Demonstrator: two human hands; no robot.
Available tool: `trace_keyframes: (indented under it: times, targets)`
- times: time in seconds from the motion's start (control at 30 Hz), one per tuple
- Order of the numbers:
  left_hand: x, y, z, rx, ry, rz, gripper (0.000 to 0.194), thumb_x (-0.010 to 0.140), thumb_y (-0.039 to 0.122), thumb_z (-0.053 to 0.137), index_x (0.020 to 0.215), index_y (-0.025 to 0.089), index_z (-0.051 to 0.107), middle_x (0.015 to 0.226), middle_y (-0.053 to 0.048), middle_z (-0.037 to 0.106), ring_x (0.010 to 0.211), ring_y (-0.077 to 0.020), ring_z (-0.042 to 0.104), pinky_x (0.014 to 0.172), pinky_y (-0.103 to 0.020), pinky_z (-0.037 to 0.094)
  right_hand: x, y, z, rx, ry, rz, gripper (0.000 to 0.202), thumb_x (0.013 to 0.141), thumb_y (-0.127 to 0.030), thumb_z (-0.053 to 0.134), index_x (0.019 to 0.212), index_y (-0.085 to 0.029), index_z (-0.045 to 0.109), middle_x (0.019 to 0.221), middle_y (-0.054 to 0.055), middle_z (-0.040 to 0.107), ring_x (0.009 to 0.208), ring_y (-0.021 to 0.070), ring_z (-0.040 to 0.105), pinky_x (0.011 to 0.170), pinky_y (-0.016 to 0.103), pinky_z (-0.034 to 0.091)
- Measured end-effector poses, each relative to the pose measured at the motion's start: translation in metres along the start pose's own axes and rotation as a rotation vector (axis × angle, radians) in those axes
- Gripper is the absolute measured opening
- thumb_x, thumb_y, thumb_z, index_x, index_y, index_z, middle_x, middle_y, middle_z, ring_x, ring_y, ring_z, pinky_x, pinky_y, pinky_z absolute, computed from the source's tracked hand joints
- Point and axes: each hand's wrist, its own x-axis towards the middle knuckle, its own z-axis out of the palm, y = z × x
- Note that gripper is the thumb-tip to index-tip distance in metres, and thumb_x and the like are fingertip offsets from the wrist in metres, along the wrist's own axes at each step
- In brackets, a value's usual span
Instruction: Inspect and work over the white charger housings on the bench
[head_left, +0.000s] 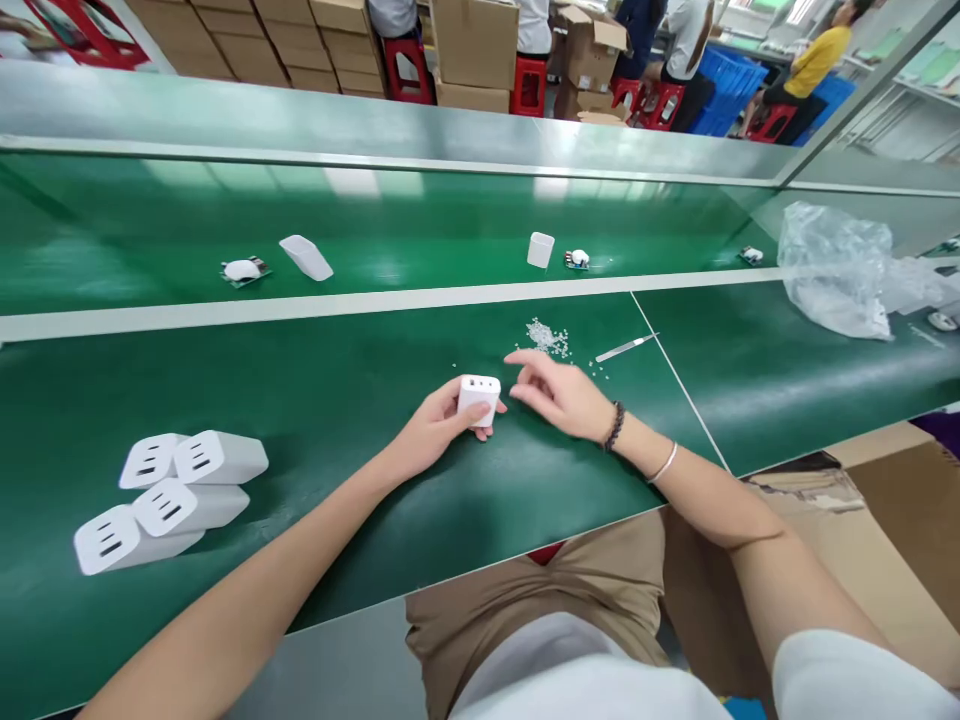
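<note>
A white charger (478, 400) is held in the left hand (431, 428), clear of the green bench (337, 370), with the thumb laid across its near face and the other fingers wrapped behind and past the far edge; its end with small openings is turned up, above the thumb. The right hand (559, 395) is poised just beside it, index finger and thumb parted; nothing can be made out between them. Just beyond the right fingers, a heap of clear beads (546, 338) is noted, with a slim metal tool (625, 348) to its right. Well left of the left fingers, four similar white blocks (202, 508) are grouped. The charger is judged light, stiff and rather slippery, its glossy shell liable to be scratched; it is best gripped by the broad sides, with the openings left uncovered.
</note>
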Motion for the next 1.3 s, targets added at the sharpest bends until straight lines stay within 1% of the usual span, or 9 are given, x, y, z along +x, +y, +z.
trace_keyframes:
  times: [0.07,0.1,0.2,0.3,0.5,0.63,0.9,1.1,1.3]
  targets:
    - [0.001,0.005,-0.001,-0.041,0.049,-0.02,0.036,0.09,0.041,0.066,0.114,0.017,0.056,0.103,-0.008,0.07,0.071,-0.0144,0.063,0.067,-0.03,0.054,0.008,0.024,-0.025,-0.114,0.158,0.071,0.022,0.095,-0.033,0.053,0.111,-0.02,0.062,0.088,0.004,0.068,0.074,0.0163,0.06,0.072,0.029,0.046]
    - [0.001,0.008,-0.001,-0.068,0.068,-0.029,0.038,0.09,0.041,0.066,0.117,0.017,0.054,0.104,-0.009,0.07,0.072,-0.0146,0.063,0.067,-0.03,0.054,0.011,0.038,-0.037,-0.135,0.203,0.115,0.018,0.093,-0.03,0.054,0.103,-0.019,0.064,0.089,0.005,0.068,0.077,0.0176,0.06,0.072,0.03,0.045]
    - [0.0,0.014,-0.002,-0.132,0.093,-0.043,0.047,0.089,0.039,0.068,0.128,0.021,0.048,0.1,-0.008,0.071,0.071,-0.0149,0.063,0.067,-0.029,0.054,0.016,0.075,-0.061,-0.135,0.234,0.205,0.012,0.087,-0.025,0.058,0.088,-0.017,0.067,0.085,0.006,0.068,0.076,0.0188,0.059,0.07,0.031,0.044]
    - [-0.001,0.016,-0.003,-0.139,0.089,-0.048,0.053,0.089,0.037,0.068,0.135,0.024,0.044,0.099,-0.007,0.071,0.072,-0.0149,0.063,0.068,-0.029,0.054,0.015,0.095,-0.067,-0.097,0.207,0.257,0.012,0.083,-0.026,0.061,0.083,-0.016,0.068,0.079,0.004,0.067,0.07,0.0165,0.056,0.067,0.03,0.044]
    - [-0.003,0.016,-0.004,-0.127,0.093,-0.065,0.052,0.088,0.035,0.07,0.133,0.023,0.046,0.098,-0.007,0.071,0.073,-0.0155,0.063,0.068,-0.029,0.054,0.015,0.093,-0.064,-0.037,0.138,0.269,0.016,0.081,-0.03,0.065,0.083,-0.015,0.071,0.081,0.004,0.069,0.066,0.0129,0.053,0.065,0.028,0.042]
    - [-0.003,0.016,-0.005,-0.11,0.098,-0.083,0.05,0.087,0.035,0.071,0.13,0.023,0.049,0.099,-0.007,0.071,0.074,-0.0155,0.063,0.07,-0.029,0.055,0.016,0.09,-0.061,-0.059,0.114,0.239,0.015,0.081,-0.03,0.065,0.082,-0.016,0.071,0.085,0.004,0.067,0.07,0.0131,0.052,0.069,0.028,0.043]
    - [-0.003,0.014,-0.005,-0.102,0.072,-0.045,0.044,0.086,0.035,0.072,0.122,0.022,0.053,0.098,-0.007,0.071,0.073,-0.0151,0.065,0.07,-0.029,0.057,0.017,0.084,-0.05,-0.16,0.106,0.193,0.01,0.084,-0.024,0.063,0.079,-0.017,0.065,0.077,0.003,0.059,0.072,0.0158,0.05,0.071,0.03,0.039]
    - [-0.003,0.014,-0.004,-0.13,0.062,-0.029,0.043,0.086,0.032,0.072,0.122,0.021,0.052,0.097,-0.006,0.071,0.072,-0.0149,0.065,0.068,-0.029,0.056,0.017,0.084,-0.049,-0.189,0.12,0.211,0.012,0.085,-0.025,0.062,0.076,-0.017,0.061,0.078,0.004,0.061,0.072,0.0168,0.049,0.072,0.032,0.038]
    - [-0.002,0.016,-0.002,-0.184,0.082,-0.052,0.041,0.087,0.033,0.07,0.12,0.018,0.051,0.096,-0.007,0.071,0.07,-0.015,0.065,0.066,-0.028,0.055,0.016,0.084,-0.054,-0.174,0.08,0.214,0.008,0.083,-0.023,0.063,0.078,-0.018,0.062,0.08,0.004,0.062,0.072,0.0168,0.05,0.07,0.031,0.041]
